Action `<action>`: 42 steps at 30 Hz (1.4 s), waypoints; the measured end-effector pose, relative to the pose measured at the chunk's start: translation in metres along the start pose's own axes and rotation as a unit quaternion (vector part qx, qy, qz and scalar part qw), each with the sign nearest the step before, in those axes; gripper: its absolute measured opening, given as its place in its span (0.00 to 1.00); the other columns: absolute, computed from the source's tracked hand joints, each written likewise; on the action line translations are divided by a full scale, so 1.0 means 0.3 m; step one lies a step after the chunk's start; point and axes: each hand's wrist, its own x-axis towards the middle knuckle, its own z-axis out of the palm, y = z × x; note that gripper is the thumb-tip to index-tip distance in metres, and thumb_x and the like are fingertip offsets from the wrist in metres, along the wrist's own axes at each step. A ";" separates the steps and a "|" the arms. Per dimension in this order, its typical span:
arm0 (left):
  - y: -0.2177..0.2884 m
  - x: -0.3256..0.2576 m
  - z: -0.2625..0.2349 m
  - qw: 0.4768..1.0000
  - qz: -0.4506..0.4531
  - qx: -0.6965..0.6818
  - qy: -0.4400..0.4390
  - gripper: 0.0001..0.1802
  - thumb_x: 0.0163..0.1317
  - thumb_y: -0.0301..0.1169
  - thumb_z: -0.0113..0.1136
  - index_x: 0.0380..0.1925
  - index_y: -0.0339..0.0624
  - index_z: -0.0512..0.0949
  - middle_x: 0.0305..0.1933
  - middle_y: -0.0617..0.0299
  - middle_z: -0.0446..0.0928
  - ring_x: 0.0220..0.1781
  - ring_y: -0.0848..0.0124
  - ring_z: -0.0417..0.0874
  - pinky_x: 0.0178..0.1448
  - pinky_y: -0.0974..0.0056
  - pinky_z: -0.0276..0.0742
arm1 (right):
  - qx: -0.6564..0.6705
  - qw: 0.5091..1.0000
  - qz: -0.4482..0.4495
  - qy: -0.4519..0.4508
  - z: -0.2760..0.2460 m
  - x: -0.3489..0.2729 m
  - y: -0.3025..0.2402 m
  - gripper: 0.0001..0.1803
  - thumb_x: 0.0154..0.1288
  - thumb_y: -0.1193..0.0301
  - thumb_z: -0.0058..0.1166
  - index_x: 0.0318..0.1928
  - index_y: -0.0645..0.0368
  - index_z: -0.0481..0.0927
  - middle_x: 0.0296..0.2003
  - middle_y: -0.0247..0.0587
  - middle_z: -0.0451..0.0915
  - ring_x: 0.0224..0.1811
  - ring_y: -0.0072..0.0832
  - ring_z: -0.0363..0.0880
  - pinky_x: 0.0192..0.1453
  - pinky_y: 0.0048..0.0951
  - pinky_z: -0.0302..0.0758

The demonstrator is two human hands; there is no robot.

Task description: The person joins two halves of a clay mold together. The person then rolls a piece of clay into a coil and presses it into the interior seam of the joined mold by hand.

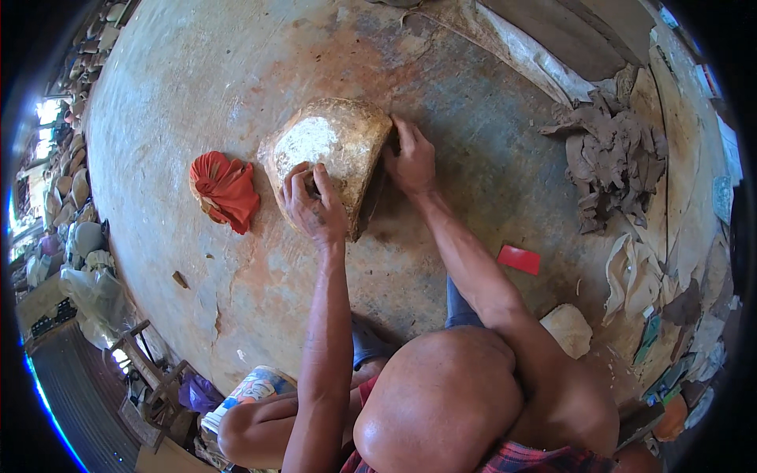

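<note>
Open floor: wide bare floor [236, 71] above and left of the big block [331, 158].
Left side: orange cloth [225, 189] just beside the block.
Right side: clay scraps pile [615, 162] well apart; red card [518, 258] near the arm.

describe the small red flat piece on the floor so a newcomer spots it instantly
Start at the big tan dome-shaped clay block in mid-floor and follow the right forearm back toward the knee. Just right of it lies a small flat red rectangle, alone on bare concrete: hard-edged, unlike the crumpled orange-red cloth left of the block.
</note>
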 end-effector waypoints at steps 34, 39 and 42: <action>0.013 -0.013 0.031 1.000 0.005 0.009 0.008 0.13 0.71 0.37 0.66 0.34 0.37 0.81 0.49 0.53 0.85 0.53 0.52 0.82 0.65 0.49 0.70 | -0.199 0.805 -0.111 -0.548 -0.166 -0.046 0.014 0.28 0.58 0.59 0.69 0.61 0.45 0.84 0.37 0.54 0.89 0.41 0.55 0.89 0.46 0.52 0.85; 0.031 -0.009 0.022 1.000 -0.006 0.013 0.007 0.13 0.71 0.37 0.66 0.34 0.36 0.82 0.50 0.53 0.85 0.54 0.52 0.82 0.65 0.49 0.71 | 0.062 0.831 -0.021 -0.553 -0.110 -0.219 -0.026 0.29 0.57 0.51 0.75 0.54 0.55 0.85 0.35 0.52 0.88 0.38 0.50 0.88 0.44 0.51 0.81; 0.041 -0.005 0.016 1.000 -0.012 0.016 0.000 0.13 0.71 0.37 0.66 0.34 0.36 0.82 0.50 0.53 0.85 0.55 0.51 0.81 0.64 0.49 0.71 | 0.107 0.784 0.066 -0.608 -0.107 -0.182 -0.022 0.30 0.55 0.54 0.77 0.51 0.60 0.84 0.32 0.50 0.87 0.35 0.49 0.85 0.43 0.50 0.79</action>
